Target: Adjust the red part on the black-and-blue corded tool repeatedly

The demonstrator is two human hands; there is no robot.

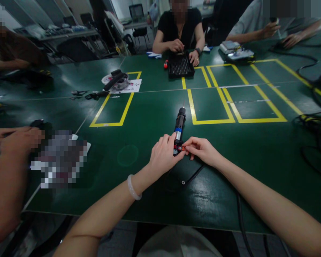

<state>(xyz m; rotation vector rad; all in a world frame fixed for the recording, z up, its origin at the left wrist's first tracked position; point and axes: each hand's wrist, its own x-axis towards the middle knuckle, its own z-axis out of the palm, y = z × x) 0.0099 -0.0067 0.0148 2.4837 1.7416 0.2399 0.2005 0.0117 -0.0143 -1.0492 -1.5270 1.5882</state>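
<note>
On the green table in front of me lies a slim cylindrical tool body (180, 123), black with a blue band and a silver section, a thin tip pointing away from me. My left hand (164, 151), with a pale bangle at its wrist, is closed around its near end, where small red and dark parts show. From the other side my right hand (200, 150) pinches a small orange-red piece (182, 148) at that same end; its exact kind is too small to tell. Just below my hands a black cable (194, 175) ends on the table with its cut end facing me.
Across the table (155, 110), a person's hands work over a black tray (180, 66) beside a small red object (166, 64). Yellow tape rectangles mark the surface. A reel-like item (117, 80) sits at left, tangled black cables (315, 125) at right. A neighbour's hand (21, 141) is near my left.
</note>
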